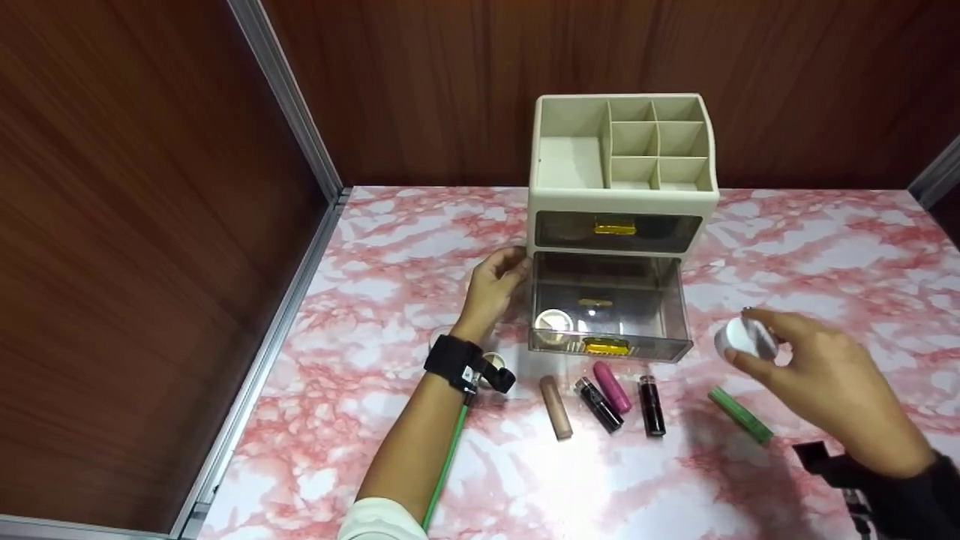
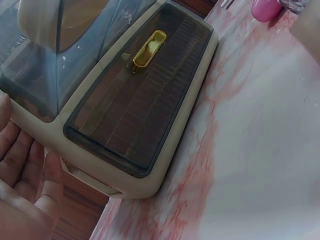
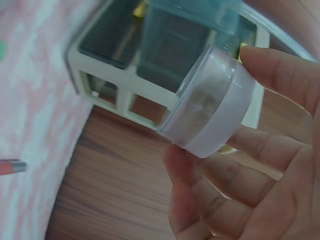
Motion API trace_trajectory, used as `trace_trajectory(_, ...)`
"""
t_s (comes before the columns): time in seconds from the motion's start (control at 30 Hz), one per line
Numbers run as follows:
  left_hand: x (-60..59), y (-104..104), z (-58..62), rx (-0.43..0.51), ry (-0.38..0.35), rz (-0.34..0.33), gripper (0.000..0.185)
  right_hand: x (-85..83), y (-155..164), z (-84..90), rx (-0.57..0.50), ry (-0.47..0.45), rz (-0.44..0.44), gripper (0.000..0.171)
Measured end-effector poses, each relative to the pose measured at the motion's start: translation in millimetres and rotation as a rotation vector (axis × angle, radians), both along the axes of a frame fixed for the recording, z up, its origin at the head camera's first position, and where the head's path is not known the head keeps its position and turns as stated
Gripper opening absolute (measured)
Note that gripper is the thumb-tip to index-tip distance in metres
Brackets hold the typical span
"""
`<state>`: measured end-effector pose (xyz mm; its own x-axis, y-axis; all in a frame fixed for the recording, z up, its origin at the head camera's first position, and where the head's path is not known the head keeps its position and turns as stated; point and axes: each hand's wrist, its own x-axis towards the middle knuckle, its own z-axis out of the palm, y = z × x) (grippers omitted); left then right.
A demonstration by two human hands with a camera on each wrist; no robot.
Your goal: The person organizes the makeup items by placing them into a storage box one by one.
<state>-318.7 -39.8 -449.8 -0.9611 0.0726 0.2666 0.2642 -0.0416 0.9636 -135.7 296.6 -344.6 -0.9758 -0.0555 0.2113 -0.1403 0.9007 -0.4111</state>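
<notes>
A small round jar (image 1: 748,340) with a white lid is pinched between the thumb and fingers of my right hand (image 1: 836,375), off to the right of the pulled-out drawer. The right wrist view shows the jar (image 3: 210,102) tilted, with clear sides. My left hand (image 1: 495,281) rests against the left side of a cream cosmetics organizer (image 1: 626,196), its fingers loosely bent and holding nothing. The organizer's lower clear drawer (image 1: 652,348) stands pulled out and has one round jar (image 1: 553,324) in its front left corner. The upper drawer (image 1: 652,234) is closed.
Before the drawer lie a brown tube (image 1: 556,409), a pink tube (image 1: 613,388), two black lipsticks (image 1: 600,405) and a green stick (image 1: 740,416). Another round container (image 1: 493,361) is partly hidden by the left wrist strap. Wood-grain panels (image 1: 435,90) border the marbled table (image 1: 300,420).
</notes>
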Motion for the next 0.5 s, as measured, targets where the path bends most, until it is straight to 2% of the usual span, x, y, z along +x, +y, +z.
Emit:
trace_trajectory(0.13, 0.2, 1, 0.2, -0.018, -0.001, 0.013, 0.022, -1.4, -3, 11.4, -0.007, -0.023, -0.026, 0.068)
trace_trajectory(0.23, 0.4, 1, -0.1, -0.025, 0.001, 0.016, 0.021, -3.2, -10, 16.4, -0.007, 0.000, -0.019, 0.067)
trace_trajectory(0.37, 0.7, 0, 0.2, -0.020, -0.006, 0.018, 0.022, -9.3, -21, 19.8, -0.007, 0.076, 0.038, 0.061)
trace_trajectory(0.5, 0.8, 0, -0.2, -0.009, -0.016, 0.015, 0.023, -17.1, -36, 22.9, -0.004, 0.113, 0.102, 0.060)
